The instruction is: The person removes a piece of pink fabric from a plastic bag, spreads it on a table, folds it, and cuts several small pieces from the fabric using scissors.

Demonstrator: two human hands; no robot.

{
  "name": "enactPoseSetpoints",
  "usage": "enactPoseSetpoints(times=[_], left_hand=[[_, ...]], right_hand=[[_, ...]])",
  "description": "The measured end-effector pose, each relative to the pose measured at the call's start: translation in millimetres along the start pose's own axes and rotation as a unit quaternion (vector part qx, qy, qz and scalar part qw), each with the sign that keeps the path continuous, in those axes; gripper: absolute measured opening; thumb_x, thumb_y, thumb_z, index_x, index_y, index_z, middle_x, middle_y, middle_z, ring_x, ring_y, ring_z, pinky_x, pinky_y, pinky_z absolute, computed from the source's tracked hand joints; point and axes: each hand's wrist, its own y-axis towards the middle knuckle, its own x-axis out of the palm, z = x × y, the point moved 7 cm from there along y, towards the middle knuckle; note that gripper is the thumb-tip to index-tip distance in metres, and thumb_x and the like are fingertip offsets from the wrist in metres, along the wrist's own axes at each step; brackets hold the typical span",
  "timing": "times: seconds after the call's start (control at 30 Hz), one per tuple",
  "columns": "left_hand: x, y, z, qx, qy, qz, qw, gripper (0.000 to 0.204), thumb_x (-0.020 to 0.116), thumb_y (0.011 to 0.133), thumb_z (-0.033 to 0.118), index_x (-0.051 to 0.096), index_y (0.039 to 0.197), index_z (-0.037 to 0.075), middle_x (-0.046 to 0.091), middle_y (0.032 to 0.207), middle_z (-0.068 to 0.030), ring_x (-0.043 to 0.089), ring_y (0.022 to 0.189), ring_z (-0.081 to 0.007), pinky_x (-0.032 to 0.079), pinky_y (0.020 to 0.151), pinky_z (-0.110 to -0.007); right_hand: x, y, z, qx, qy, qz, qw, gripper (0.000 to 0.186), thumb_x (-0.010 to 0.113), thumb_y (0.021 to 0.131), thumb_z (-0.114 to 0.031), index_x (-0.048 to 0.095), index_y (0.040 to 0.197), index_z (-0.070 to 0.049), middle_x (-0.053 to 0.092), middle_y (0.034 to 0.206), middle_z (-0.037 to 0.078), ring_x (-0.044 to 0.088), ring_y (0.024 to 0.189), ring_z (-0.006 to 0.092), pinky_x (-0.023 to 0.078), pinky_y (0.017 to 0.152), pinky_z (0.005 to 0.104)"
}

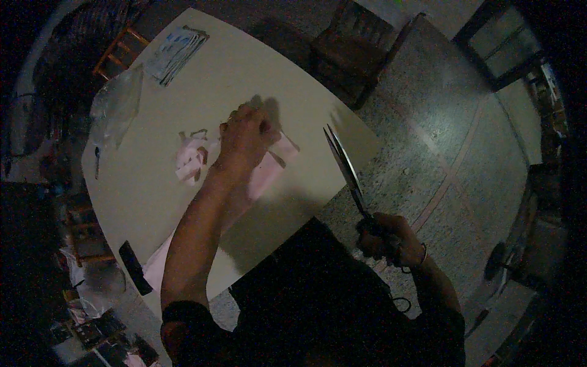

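Note:
My right hand (385, 235) is closed around the handles of a large pair of scissors (346, 166), held out past the table's right edge. Its long blades point up and away, slightly apart at the tips. Over the table, my left hand (247, 137) has its fingers curled together; what they pinch, if anything, is hidden. Beneath that hand and forearm stretches a long pale pink sheet (262, 179), cloth or paper, with loose flaps at its far end. A small crumpled heap of pink pieces (192, 160) lies just left of the hand.
The pale table (275, 79) bears a stack of folded papers (177, 52) at its far left corner and a clear plastic bag (119, 107) along the left edge. Nearer lie a small dark tool (96, 162) and a black flat object (134, 268). A dark wooden chair (351, 49) stands beyond.

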Motion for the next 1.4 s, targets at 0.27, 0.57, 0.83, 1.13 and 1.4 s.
enactPoseSetpoints(times=[0.27, 0.57, 0.83, 1.13, 1.4], left_hand=[[1, -7, 21, 0.031, -0.057, -0.04, 0.997, 0.018, 0.063, 0.082, 0.015, 0.058, 0.095, 0.004, 0.062, 0.092, -0.0167, 0.059, 0.092, -0.0368, 0.045, 0.08, -0.047], [-33, -19, 8, -0.001, -0.197, -0.006, 0.98, 0.015, 0.061, 0.087, 0.012, 0.06, 0.095, 0.0, 0.064, 0.09, -0.0141, 0.063, 0.081, -0.0253, 0.05, 0.073, -0.035], [-37, -69, -53, -0.16, -0.66, -0.001, 0.734, 0.023, 0.055, 0.092, 0.009, 0.052, 0.112, -0.004, 0.063, 0.108, -0.019, 0.063, 0.103, -0.0336, 0.054, 0.087, -0.039], [-56, -152, -38, -0.101, -0.898, 0.099, 0.416, 0.014, 0.055, 0.09, -0.001, 0.055, 0.104, -0.001, 0.062, 0.109, -0.0198, 0.057, 0.114, -0.0398, 0.048, 0.098, -0.054], [-56, -178, -52, -0.075, -0.896, 0.102, 0.427, 0.014, 0.056, 0.09, 0.0, 0.055, 0.104, 0.0, 0.064, 0.098, -0.0127, 0.051, 0.121, -0.041, 0.044, 0.101, -0.056]], right_hand=[[2, -6, 4, 0.076, 0.013, 0.011, 0.997, 0.031, 0.068, 0.086, -0.026, 0.063, 0.104, 0.0, 0.067, 0.085, 0.008, 0.061, 0.076, 0.0131, 0.05, 0.066, 0.0308], [11, -3, 11, 0.023, 0.048, 0.0, 0.999, 0.033, 0.07, 0.084, -0.029, 0.063, 0.097, 0.001, 0.064, 0.081, 0.007, 0.061, 0.069, 0.0134, 0.048, 0.059, 0.0295], [50, -5, -14, -0.012, 0.04, -0.082, 0.996, 0.026, 0.075, 0.079, -0.025, 0.065, 0.091, -0.005, 0.063, 0.076, 0.003, 0.058, 0.065, 0.0106, 0.047, 0.058, 0.0256], [108, 13, 30, 0.022, -0.125, -0.117, 0.985, 0.03, 0.075, 0.078, -0.02, 0.065, 0.1, -0.002, 0.064, 0.072, 0.005, 0.064, 0.064, 0.0154, 0.051, 0.056, 0.027], [152, 10, -11, 0.044, 0.085, -0.243, 0.965, 0.017, 0.068, 0.08, -0.015, 0.06, 0.084, 0.0, 0.06, 0.064, 0.008, 0.06, 0.054, 0.0173, 0.049, 0.051, 0.03]])
